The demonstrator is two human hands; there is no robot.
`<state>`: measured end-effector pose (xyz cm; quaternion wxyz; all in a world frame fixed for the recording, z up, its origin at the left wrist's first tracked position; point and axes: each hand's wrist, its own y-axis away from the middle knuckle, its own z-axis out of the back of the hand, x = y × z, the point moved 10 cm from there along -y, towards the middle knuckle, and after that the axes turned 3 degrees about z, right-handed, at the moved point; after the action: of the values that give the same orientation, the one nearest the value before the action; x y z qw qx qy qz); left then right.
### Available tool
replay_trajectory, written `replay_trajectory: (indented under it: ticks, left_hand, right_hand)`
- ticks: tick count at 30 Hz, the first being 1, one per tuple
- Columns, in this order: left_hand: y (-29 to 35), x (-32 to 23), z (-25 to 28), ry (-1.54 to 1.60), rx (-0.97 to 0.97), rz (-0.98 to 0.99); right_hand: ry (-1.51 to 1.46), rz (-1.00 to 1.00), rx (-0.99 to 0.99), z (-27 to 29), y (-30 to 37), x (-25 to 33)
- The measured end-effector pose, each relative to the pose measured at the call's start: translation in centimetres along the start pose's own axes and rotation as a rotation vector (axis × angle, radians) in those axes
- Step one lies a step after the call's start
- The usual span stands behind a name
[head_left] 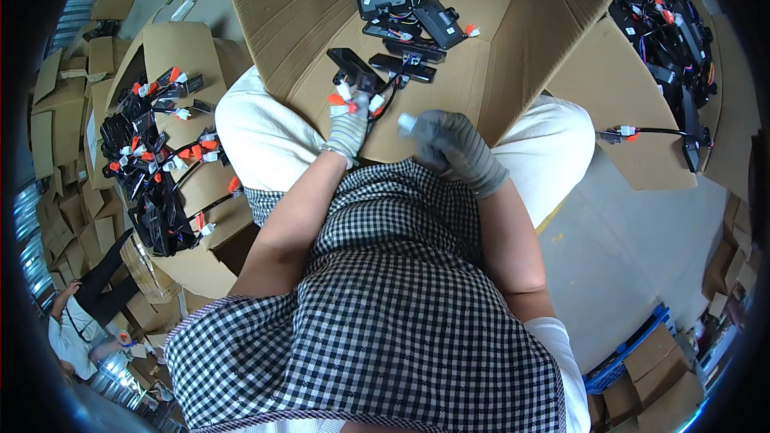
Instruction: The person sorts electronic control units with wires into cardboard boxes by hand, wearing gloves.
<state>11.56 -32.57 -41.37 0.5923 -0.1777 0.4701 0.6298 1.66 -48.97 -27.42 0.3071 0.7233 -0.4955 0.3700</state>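
My left hand (348, 131), in a striped grey-white glove, is closed around red and white cable connectors (343, 98). They lie against a black flat device (358, 70) with a black cable. To its right, my right hand (459, 147), in a darker grey striped glove, is curled with a small whitish piece (407, 123) at its fingertips, blurred by motion. Beyond both hands, several black devices (439, 22) with wires and red and white connectors are lying in a large open cardboard box (449, 124) between my knees.
At the left, a cardboard box (192, 56) bears a heap of black devices (152, 160) with red and white plugs. Another carton (626, 104) at the right holds more of them. Flattened cardboard (48, 136) lines the far left, where a person (80, 325) is. A blue crate (626, 350) stands lower right.
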Motion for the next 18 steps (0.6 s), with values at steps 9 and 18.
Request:
replay_trajectory:
  ticks: [9,18]
  left_hand:
    - [6.4,-5.6,4.2,0.342,-0.090,-0.105]
    - [8.9,-9.3,3.6,-0.386,-0.195,-0.767]
  right_hand:
    - [0.007,-0.249,-0.342,-0.3,0.4,-3.7]
    - [0.148,0.120,-0.264,-0.6,-0.6,-3.4]
